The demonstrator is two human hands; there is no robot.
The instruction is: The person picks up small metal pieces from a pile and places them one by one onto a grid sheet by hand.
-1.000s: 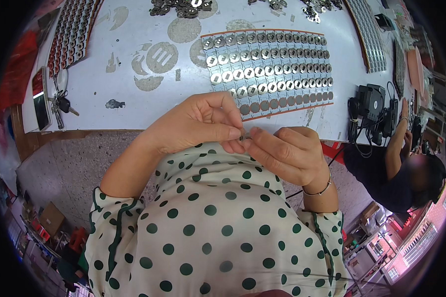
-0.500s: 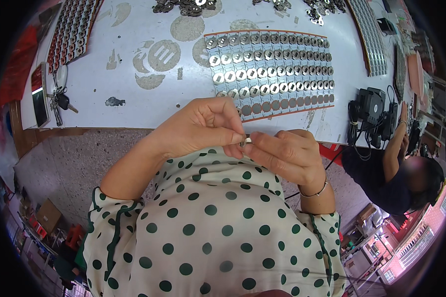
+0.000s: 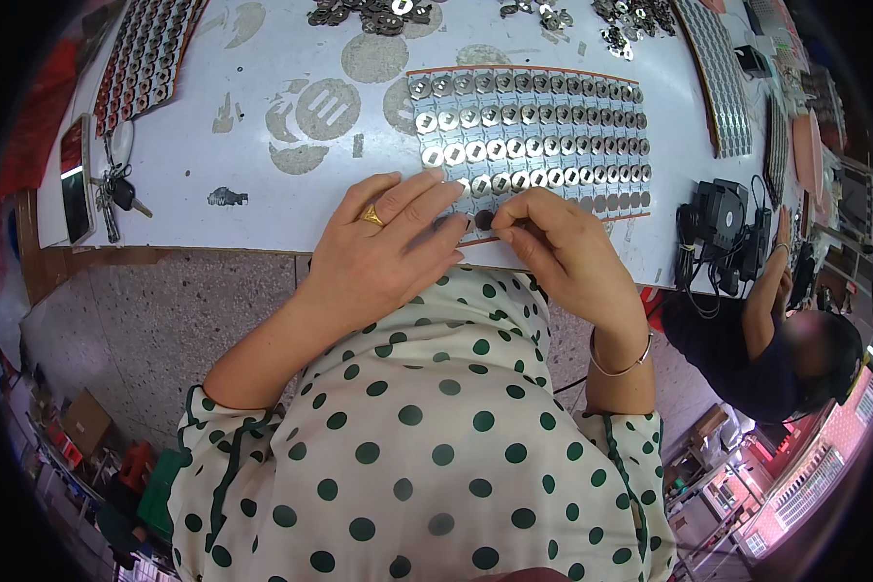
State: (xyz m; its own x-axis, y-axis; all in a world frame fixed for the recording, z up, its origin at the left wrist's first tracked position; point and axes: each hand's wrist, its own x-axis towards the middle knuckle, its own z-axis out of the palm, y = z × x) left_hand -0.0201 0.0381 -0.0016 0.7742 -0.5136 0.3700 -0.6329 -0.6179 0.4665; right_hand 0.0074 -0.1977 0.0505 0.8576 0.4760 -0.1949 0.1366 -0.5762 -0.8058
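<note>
A rectangular panel (image 3: 543, 136) lies near the front edge of the table, set with rows of shiny round metal pieces and a nearest row of plain grey discs. Over its near left corner rests my left hand (image 3: 388, 238), fingers stretched out and a gold ring on one of them. My right hand (image 3: 572, 252) is closed at the panel's near edge, thumb and index finger drawn together. Their tips are beside a dark disc (image 3: 484, 220) in the nearest row; whatever may be between them is too small to make out.
Loose metal pieces (image 3: 373, 14) lie in piles along the far side. Similar panels stand at left (image 3: 150, 63) and right (image 3: 713, 78). A phone (image 3: 76, 179) and keys (image 3: 124, 194) lie at left. Black adapters (image 3: 723, 218) with cables sit at right, near another person (image 3: 795, 359).
My hands were together at the table edge, pinching a small piece. They have parted and moved onto the panel; the left has opened out flat.
</note>
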